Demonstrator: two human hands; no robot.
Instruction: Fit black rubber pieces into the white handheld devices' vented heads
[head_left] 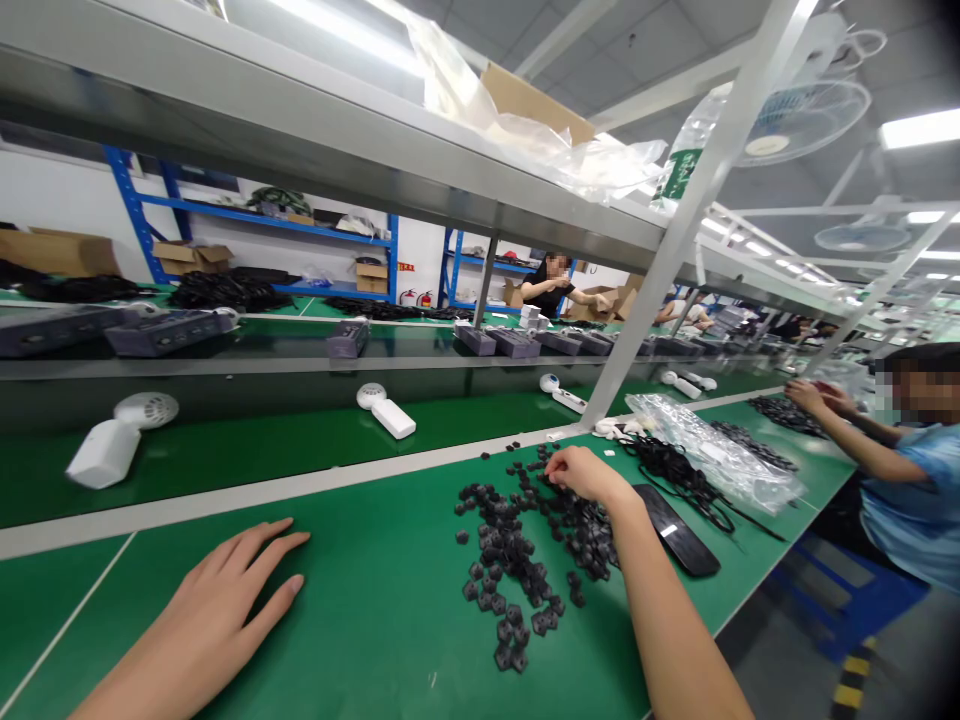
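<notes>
Left hand (217, 600) lies spread; right hand (581, 474), grip unclear, touches black pieces (504, 540) near the surface's (367, 620) far edge. Bottle label (681, 172) unreadable.

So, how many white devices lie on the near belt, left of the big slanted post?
3: a white device far left, another centre-left, a third near the post.

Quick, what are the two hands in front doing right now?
Left hand: open, palm down over the green work surface.
Right hand: fingers curled in at the small black pieces; I can't tell if it's holding one.
</notes>
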